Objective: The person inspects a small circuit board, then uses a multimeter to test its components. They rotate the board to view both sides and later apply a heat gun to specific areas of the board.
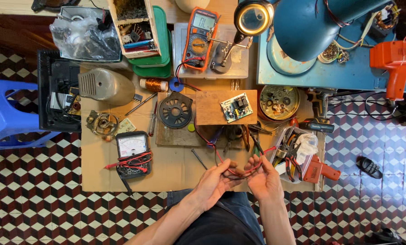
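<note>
Low in the frame's centre, my left hand (214, 181) and right hand (263, 178) each close their grip on the red wires (221, 159); the circuit board (236, 108) lies unconnected mid-frame on the surface (175, 168); wiring remains.

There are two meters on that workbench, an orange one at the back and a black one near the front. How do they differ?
The orange meter has a grey number screen and a big round dial; the black meter has a white needle scale. The orange meter is propped up at the back of the bench; the black meter lies flat on the cardboard, nearer the left hand, with red leads coiled on it. Both are handheld testers with red wires.
</note>
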